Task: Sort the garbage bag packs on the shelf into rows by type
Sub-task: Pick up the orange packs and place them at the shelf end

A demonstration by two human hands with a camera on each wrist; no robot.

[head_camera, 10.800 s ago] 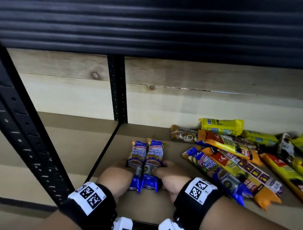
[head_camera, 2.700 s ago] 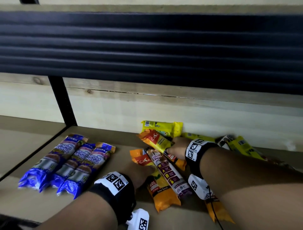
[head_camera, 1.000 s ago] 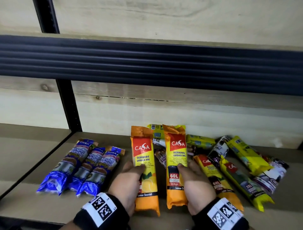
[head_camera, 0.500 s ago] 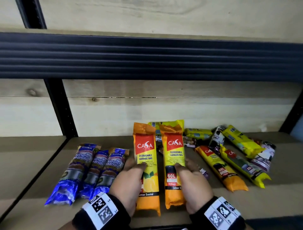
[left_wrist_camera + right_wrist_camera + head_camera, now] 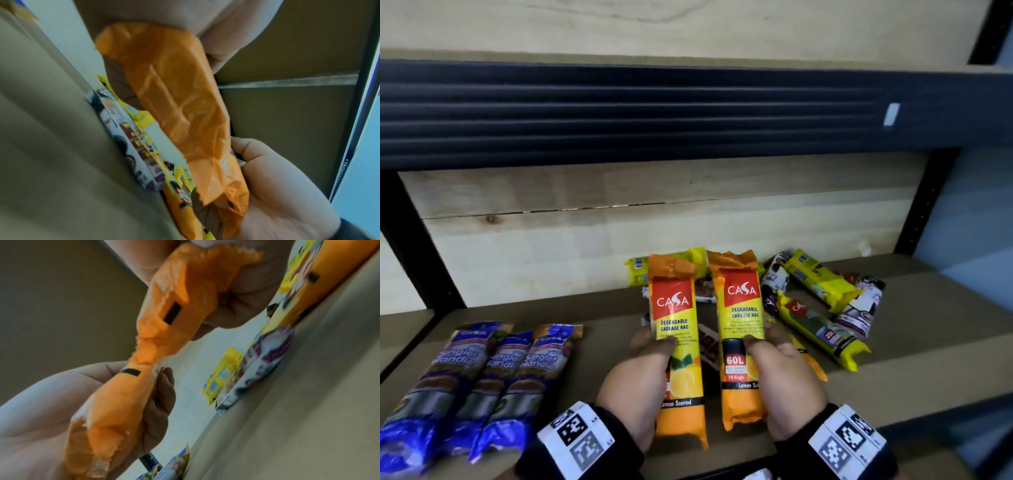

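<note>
Half a second on, the two orange Casa packs stand slightly farther apart and higher above the shelf board (image 5: pixel 914 329), and the view has swung right, the blue packs (image 5: pixel 482 380) now nearer the frame's left edge. The left hand (image 5: pixel 635 387) grips the left orange pack (image 5: pixel 677 329), thumb across its front, fingers curled behind; the right hand (image 5: pixel 786 380) holds the right orange pack (image 5: pixel 741 325) the same way. Both packs are upright, lifted off the board, right of the three blue packs lying side by side. Behind and right of the held packs, a loose heap of yellow packs (image 5: pixel 822 284) and purple-and-white ones (image 5: pixel 859 308) lies on the board.
</note>
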